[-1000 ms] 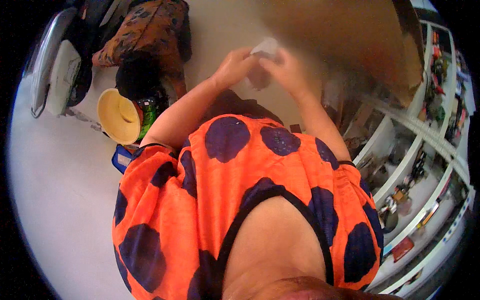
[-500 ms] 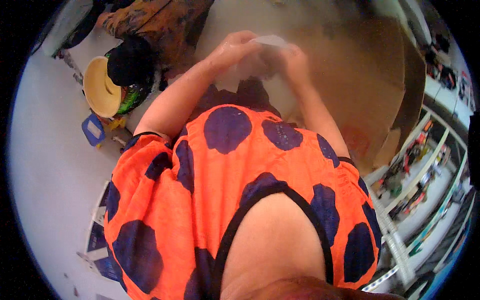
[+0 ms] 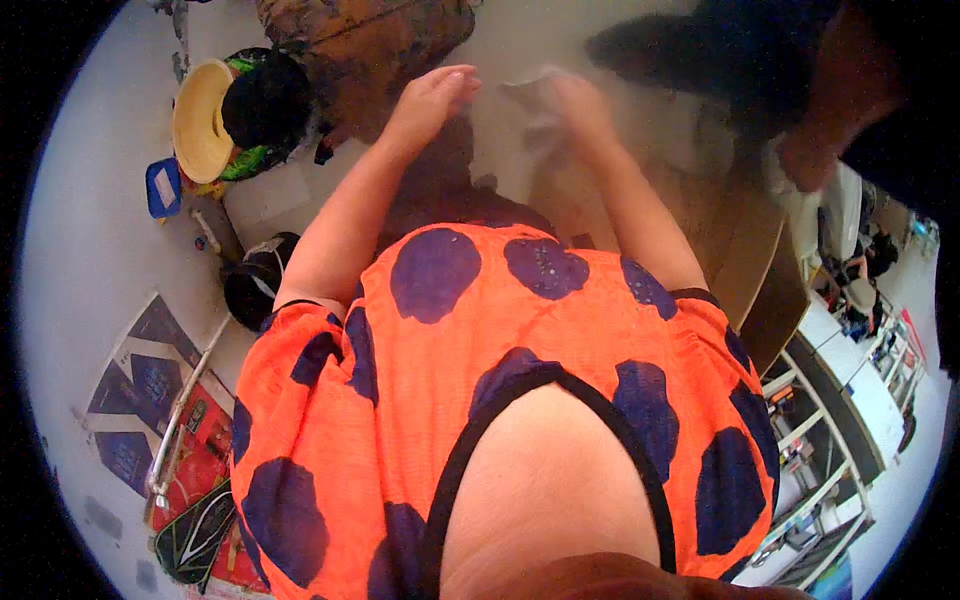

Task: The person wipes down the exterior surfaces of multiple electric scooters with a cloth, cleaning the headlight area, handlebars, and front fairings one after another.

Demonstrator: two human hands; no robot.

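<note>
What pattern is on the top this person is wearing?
The top is bright orange with large dark purple spots and a black neckline trim, shown clearly in the head view.

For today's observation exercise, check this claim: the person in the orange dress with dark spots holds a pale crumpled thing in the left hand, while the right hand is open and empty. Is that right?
Not quite: the hands are swapped. In the head view, the pale crumpled thing is at the right hand, blurred by motion, while the left hand is open and empty. The orange dress with dark spots is as stated.
</note>
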